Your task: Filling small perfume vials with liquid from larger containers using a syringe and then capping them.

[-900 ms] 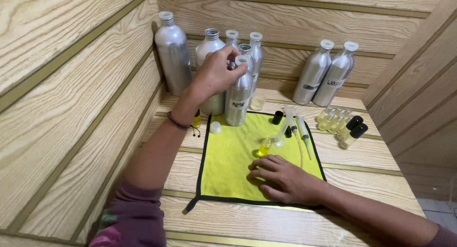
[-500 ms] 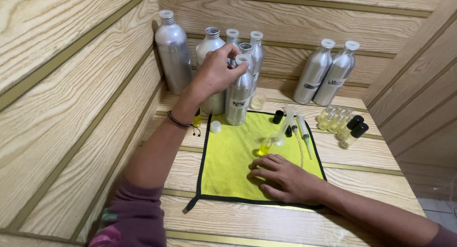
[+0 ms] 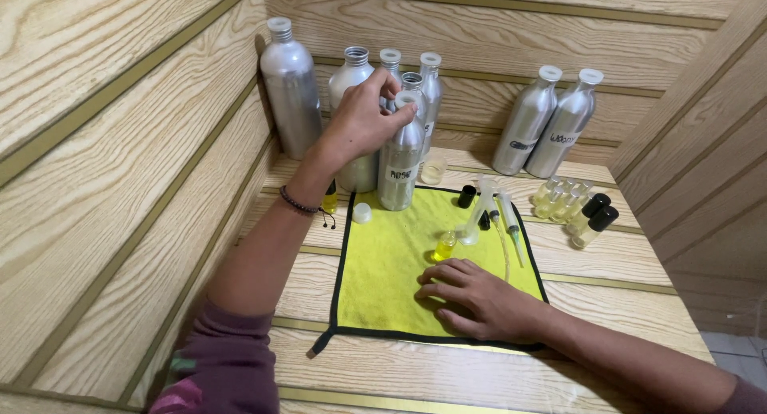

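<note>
Here the left hand (image 3: 363, 122) is closing its fingertips around the white cap of a labelled aluminium bottle (image 3: 400, 170) standing at the far edge of the yellow cloth (image 3: 399, 266); uncapping seems to be in hand, and the next move is probably calling for a steady twist. The right hand (image 3: 479, 301) is resting flat and empty on the cloth. Just beyond it, a small yellow vial (image 3: 444, 245) is standing. Right of the grip, two more silver bottles (image 3: 547, 122) are bearing dark labels.
</note>
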